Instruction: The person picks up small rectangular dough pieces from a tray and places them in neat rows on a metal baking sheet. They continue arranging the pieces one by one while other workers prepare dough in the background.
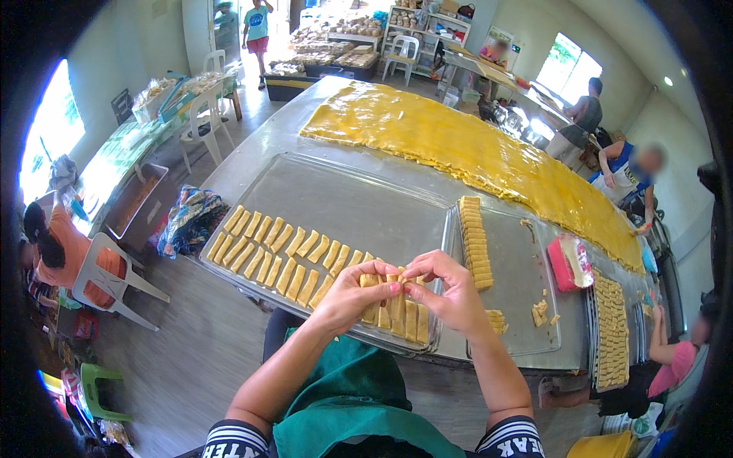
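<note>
Over the front tray, my left hand (363, 289) and my right hand (444, 286) meet at the fingertips. Both pinch a small strip of dough (399, 283), mostly covered by the fingers. Beneath them lies a shallow metal baking tray (343, 189). Rows of cut dough strips (280, 237) fill its near side, and some are hidden behind my hands. A long stack of dough pieces (475, 243) stands to the right of my right hand, along the tray's edge. A smaller pile of pieces (496, 322) sits beside my right forearm.
A wide, glossy yellow dough sheet (458, 149) covers the far table (263, 131). On the right are a second tray (521, 275) with scraps (539, 314), a red-and-white container (570, 262) and a filled tray (611, 326). Several people work around the room. A white chair (109, 280) stands left.
</note>
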The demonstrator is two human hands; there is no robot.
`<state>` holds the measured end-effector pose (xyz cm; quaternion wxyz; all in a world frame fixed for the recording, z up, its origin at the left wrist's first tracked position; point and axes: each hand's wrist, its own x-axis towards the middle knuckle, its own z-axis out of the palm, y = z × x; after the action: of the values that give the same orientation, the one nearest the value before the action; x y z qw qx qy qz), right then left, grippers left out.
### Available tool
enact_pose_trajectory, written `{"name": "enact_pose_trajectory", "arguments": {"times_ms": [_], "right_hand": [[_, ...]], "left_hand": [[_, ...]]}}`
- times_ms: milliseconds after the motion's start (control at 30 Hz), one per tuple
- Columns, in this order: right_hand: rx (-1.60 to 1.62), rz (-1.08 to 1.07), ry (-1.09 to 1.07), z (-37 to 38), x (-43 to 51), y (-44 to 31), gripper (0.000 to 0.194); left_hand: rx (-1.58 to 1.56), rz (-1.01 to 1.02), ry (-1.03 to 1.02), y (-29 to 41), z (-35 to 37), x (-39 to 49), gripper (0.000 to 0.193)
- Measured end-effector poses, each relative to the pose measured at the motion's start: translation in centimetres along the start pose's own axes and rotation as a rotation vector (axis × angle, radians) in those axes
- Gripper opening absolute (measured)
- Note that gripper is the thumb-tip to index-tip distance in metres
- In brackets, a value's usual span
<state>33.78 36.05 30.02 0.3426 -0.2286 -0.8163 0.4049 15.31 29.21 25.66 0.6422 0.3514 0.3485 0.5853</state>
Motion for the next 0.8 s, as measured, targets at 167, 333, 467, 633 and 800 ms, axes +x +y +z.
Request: {"name": "enact_pose_trajectory", "arguments": {"times_ms": [167,333,467,633,800], "right_hand": [[0.129,0.098,0.118,0.8,-0.2,0.6,0.017],[-0.135,-0.128,0.14,0.6,-0.5,0.2,0.014],[-0.087,-0.176,0.131,0.4,-0.6,0.3,0.012],[0.589,0.131,0.25,-1.9,-0.2,2.1,0.011],[0.345,0.391,0.177,-3.6,-0.6,5.2,0.007]], "left_hand": [[-0.05,-0.018,0.057,-0.2,0.4,0.2,0.024],[0.128,0.0,0.022,-0.1,0.3,0.3,0.023],[-0.123,-0.013,0.033,-0.5,0.3,0.4,0.021],[-0.196,0.044,0.21,0.2,-0.9,0.8,0.021],[-0.124,0.09,0.238,0.6,-1.7,0.4,0.023]]}}
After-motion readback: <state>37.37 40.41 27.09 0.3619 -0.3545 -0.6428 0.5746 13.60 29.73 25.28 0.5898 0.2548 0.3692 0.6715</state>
